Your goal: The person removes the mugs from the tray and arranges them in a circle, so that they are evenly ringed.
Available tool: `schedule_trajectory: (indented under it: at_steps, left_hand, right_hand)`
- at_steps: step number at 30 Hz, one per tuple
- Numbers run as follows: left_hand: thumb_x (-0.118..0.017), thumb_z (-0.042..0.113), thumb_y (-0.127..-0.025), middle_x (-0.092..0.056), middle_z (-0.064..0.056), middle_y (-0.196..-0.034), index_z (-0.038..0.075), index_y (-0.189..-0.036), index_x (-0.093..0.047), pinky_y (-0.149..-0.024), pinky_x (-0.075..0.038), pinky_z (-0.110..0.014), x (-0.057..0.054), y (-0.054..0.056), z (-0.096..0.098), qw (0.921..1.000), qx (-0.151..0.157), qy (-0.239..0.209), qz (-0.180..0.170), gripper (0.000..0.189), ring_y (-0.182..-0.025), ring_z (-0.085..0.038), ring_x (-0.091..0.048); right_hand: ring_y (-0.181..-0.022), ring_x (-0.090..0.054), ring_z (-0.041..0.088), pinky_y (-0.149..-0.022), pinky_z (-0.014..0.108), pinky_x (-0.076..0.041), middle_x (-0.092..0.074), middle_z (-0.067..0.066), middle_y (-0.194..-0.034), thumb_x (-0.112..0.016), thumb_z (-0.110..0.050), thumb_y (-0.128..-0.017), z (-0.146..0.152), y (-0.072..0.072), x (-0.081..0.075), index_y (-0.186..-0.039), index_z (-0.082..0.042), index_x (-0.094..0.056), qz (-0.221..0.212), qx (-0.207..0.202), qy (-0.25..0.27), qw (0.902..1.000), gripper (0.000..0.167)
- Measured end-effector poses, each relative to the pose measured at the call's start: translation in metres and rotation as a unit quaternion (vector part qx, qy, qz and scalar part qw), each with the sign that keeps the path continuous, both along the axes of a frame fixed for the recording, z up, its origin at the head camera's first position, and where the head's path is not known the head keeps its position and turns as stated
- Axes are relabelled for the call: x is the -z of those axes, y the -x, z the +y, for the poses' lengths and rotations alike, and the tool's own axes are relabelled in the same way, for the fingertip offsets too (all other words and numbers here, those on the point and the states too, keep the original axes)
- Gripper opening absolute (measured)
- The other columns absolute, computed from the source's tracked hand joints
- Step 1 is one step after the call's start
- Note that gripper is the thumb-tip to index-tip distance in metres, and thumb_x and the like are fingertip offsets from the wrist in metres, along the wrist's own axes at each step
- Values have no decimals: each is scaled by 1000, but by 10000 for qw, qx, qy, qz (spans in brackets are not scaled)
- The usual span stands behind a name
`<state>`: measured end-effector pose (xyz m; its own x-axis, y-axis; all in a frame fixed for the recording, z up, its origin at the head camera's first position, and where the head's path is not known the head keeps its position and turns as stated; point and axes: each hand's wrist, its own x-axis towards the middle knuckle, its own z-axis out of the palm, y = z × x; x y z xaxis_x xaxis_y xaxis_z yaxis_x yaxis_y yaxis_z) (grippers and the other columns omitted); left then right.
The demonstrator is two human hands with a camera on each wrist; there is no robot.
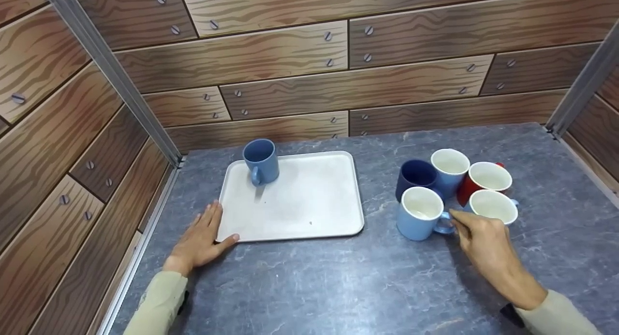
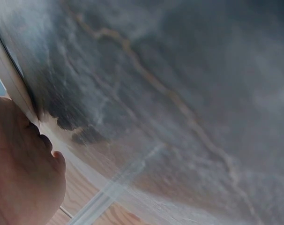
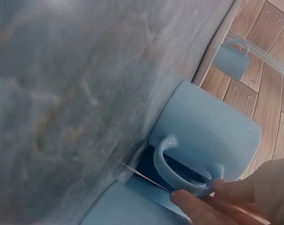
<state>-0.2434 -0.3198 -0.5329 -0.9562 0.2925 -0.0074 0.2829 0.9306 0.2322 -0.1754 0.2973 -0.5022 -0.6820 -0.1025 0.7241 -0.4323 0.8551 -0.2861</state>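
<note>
My right hand (image 1: 486, 243) pinches the handle of a light blue mug (image 1: 417, 224) with a white inside, which stands upright on the table. The right wrist view shows thumb and fingertips at that mug's handle (image 3: 172, 173). Around it stand a dark blue mug (image 1: 402, 182), a blue mug with a white inside (image 1: 447, 180), a red mug (image 1: 466, 190) and another light blue mug (image 1: 493, 207), partly behind my hand. My left hand (image 1: 198, 243) rests with straight fingers against the left front corner of a white tray (image 1: 309, 209). A blue mug (image 1: 268, 168) stands on the tray's back left.
The grey marbled table (image 1: 309, 286) is bounded by wood-patterned walls (image 1: 290, 98) at the back and sides. Metal strips (image 1: 111, 79) run along the corners.
</note>
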Motion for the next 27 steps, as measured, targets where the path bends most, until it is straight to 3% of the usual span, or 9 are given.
schedule_trajectory:
  at_steps: [3, 7, 13, 19, 22, 27]
  left_hand:
    - [-55, 65, -103, -16, -27, -176, -8, -167, -17, -133, -18, -62, 0, 0, 0, 10000, -4, -15, 32, 104, -163, -47, -17]
    - [-56, 65, -102, -18, -29, -175, -9, -166, -20, -132, -20, -65, 2, 0, 0, 9999, 17, -58, 138, 104, -162, -49, -19]
    - [-56, 65, -102, -16, -27, -176, -8, -167, -18, -132, -19, -63, 1, -1, 1, 10000, -27, -77, 54, 105, -163, -47, -18]
    - [-54, 67, -103, -12, -25, -177, -5, -168, -14, -134, -15, -62, 0, 0, 0, 9998, -87, -66, -158, 105, -165, -44, -13]
    - [-54, 67, -103, -11, -25, -177, -5, -168, -13, -134, -15, -62, -1, 0, 0, 9998, -95, -57, -185, 106, -165, -44, -12]
    - [-54, 67, -103, -12, -25, -177, -6, -168, -15, -133, -16, -62, -2, 1, 1, 9998, -75, -42, -163, 105, -164, -45, -13]
  right_hand:
    - [-59, -68, 28, -56, 54, -55, -75, 11, -74, -80, 18, -78, -2, 3, -4, -85, -3, -78, 117, -90, -191, 9997, 23]
    - [-53, -54, 23, -47, 51, -48, -62, 7, -62, -71, 24, -75, -5, 9, -7, -72, -9, -62, 87, -84, -360, 9993, 34]
    - [-54, -58, 33, -45, 55, -45, -59, 9, -62, -62, 24, -74, -11, 18, -9, -69, -8, -55, -178, 71, -345, 9992, 33]
    - [-66, -69, 43, -51, 60, -52, -72, 16, -80, -58, 26, -75, -14, 19, -11, -81, 1, -67, -130, 98, -275, 9995, 28]
    - [-79, -74, 46, -62, 61, -59, -77, 23, -95, -60, 25, -79, -19, 16, -18, -96, 6, -74, 38, 29, -177, 9998, 29]
    - [-105, -74, 42, -89, 46, -57, -76, 22, -117, -70, 19, -81, -43, 17, -41, -116, 8, -77, 541, -381, 206, 9976, 37]
